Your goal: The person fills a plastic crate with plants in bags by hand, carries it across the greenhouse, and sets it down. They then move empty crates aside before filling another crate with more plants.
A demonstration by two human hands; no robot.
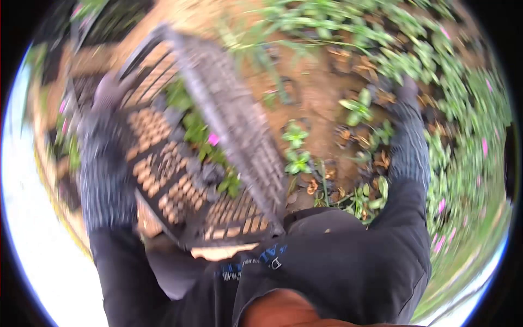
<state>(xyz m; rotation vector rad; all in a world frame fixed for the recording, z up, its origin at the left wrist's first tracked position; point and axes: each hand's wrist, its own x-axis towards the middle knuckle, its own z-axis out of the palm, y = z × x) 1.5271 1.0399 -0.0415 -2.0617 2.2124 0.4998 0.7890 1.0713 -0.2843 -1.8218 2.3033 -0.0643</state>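
Observation:
A black slatted plastic crate [231, 103] stands tilted in front of me. Its lattice side faces up, and several small potted plants [199, 131] with green leaves and a pink flower line its inside. At the crate's far left rim is my left hand [111, 91], in a greyish glove, with the fingers closed over the edge; motion smears it. My right hand [406, 90], also gloved, reaches into the leafy plants [400, 62] at the right. Leaves and blur hide its fingers, so what it touches cannot be made out.
Bare brown soil [313, 103] runs between the crate and the plant bed. Several small seedlings [297, 161] in dark pots and dry brown leaves lie near my knee [327, 220]. Dense greenery with pink flowers [485, 147] fills the right side.

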